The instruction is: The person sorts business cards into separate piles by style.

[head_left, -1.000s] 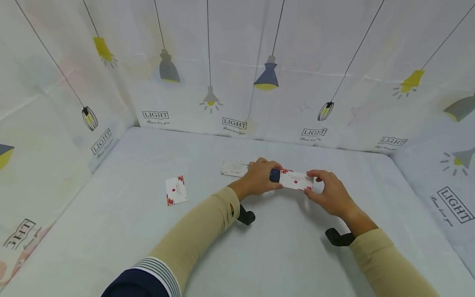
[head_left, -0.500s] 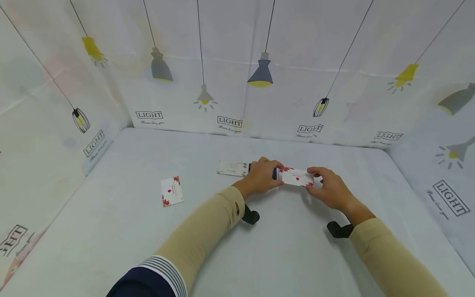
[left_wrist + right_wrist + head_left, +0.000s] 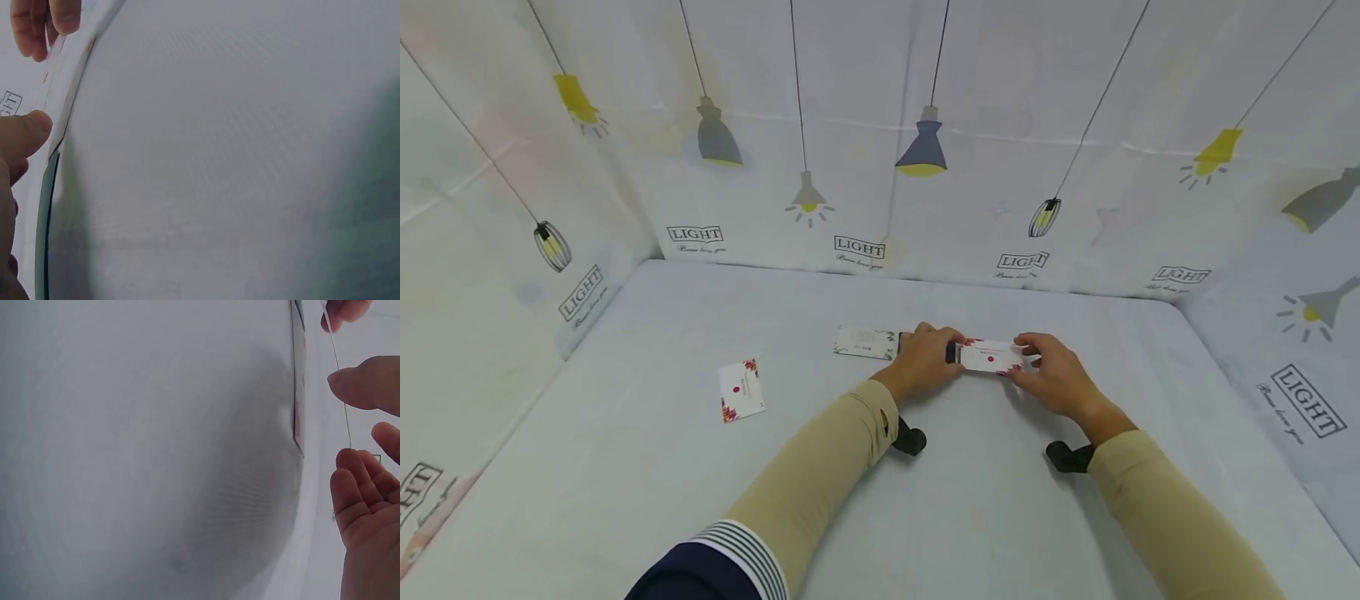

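Observation:
My left hand (image 3: pixel 922 360) grips a dark blue, flat card holder (image 3: pixel 952 352), its thumb and fingers at the long sides and most of it hidden under the hand. My right hand (image 3: pixel 1051 375) pinches a white card (image 3: pixel 991 356) with red flower corners and a red dot, at the holder's right end. In the right wrist view this card is a thin edge (image 3: pixel 334 344) between thumb and fingers, with another printed card edge (image 3: pixel 299 381) lower down. In the left wrist view the holder (image 3: pixel 45 231) shows edge-on, a pale edge running on from it.
A second red-flowered card (image 3: pixel 742 390) lies on the white table (image 3: pixel 850 500) at left. Another pale card (image 3: pixel 862 342) with green leaf print lies just left of my left hand. A lamp-patterned curtain (image 3: pixel 760 100) borders the table at the back and sides.
The head view has turned slightly right. My right hand, with the card, has come a little closer to my left hand. Both hands keep their holds, and the loose cards lie as before.

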A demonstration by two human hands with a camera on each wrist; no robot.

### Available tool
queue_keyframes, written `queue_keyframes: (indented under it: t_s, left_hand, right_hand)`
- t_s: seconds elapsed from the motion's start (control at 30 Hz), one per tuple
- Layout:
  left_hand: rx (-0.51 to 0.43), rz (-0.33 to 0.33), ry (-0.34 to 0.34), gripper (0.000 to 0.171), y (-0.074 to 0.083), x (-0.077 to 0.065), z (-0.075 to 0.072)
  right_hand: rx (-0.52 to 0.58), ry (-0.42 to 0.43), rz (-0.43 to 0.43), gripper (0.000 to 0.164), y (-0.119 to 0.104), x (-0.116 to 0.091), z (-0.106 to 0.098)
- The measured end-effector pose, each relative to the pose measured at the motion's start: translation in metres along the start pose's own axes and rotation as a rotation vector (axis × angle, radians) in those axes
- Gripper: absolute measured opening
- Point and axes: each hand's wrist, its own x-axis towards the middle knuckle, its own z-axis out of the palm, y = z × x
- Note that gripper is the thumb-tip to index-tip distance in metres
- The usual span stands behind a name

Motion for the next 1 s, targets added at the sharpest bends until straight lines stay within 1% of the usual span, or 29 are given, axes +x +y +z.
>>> queue_keyframes:
  t_s: [0.13, 0.33, 0.67, 1.0]
  left_hand:
    - [0.001, -0.015, -0.003, 0.046, -0.0016, 0.0016, 0.0043]
    - [0.018, -0.01, -0.007, 0.047, -0.0009, 0.0037, 0.0078]
    - [0.057, -0.027, -0.035, 0.052, -0.0002, 0.0047, 0.0088]
    - [0.053, -0.032, -0.041, 0.051, -0.0005, 0.0049, 0.0098]
  right_hand:
    - [0.022, -0.008, 0.028, 0.058, 0.0025, 0.0015, 0.003]
    - [0.028, -0.002, 0.046, 0.057, 0.0047, 0.0019, 0.0053]
    - [0.035, -0.034, 0.077, 0.056, 0.0039, 0.0056, 0.0075]
    - [0.052, -0.046, 0.091, 0.057, 0.0075, 0.0102, 0.0106]
